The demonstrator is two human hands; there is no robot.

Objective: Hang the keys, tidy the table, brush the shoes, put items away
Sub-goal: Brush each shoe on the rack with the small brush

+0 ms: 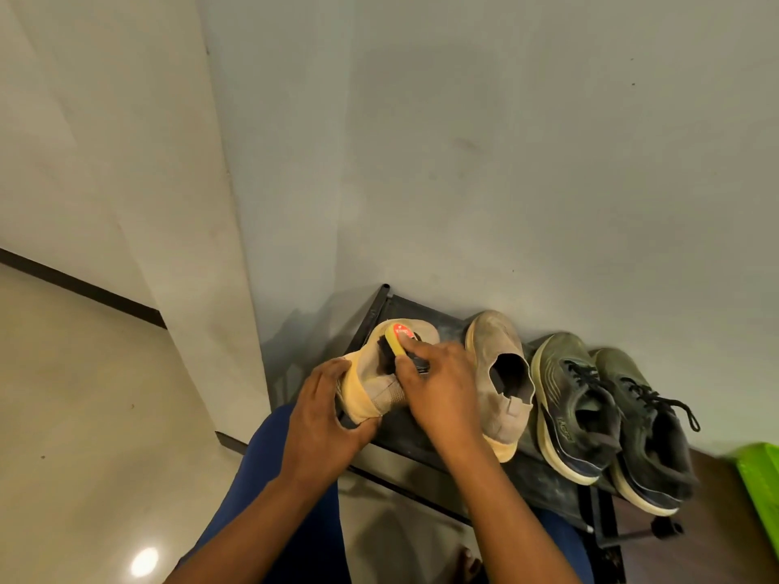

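The left hand (324,408) grips the heel of the beige shoe (381,373) on the shoe rack (527,469); the right hand (438,385) holds the yellow brush (398,341) on its upper. Short, even strokes toward the toe should work best, with the heel held firm.

Left hand (324,408) holds a beige shoe's (379,373) heel; right hand (438,385) presses a yellow brush (400,341) (dark bristles) onto it.

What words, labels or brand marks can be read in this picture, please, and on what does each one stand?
Red label on the yellow brush in the right hand: white lettering, too blurred to read.
Mark on the side of the nearer green sneaker: a logo, too small and dark to read.
Beige shoes, rack, wall: no text seen.
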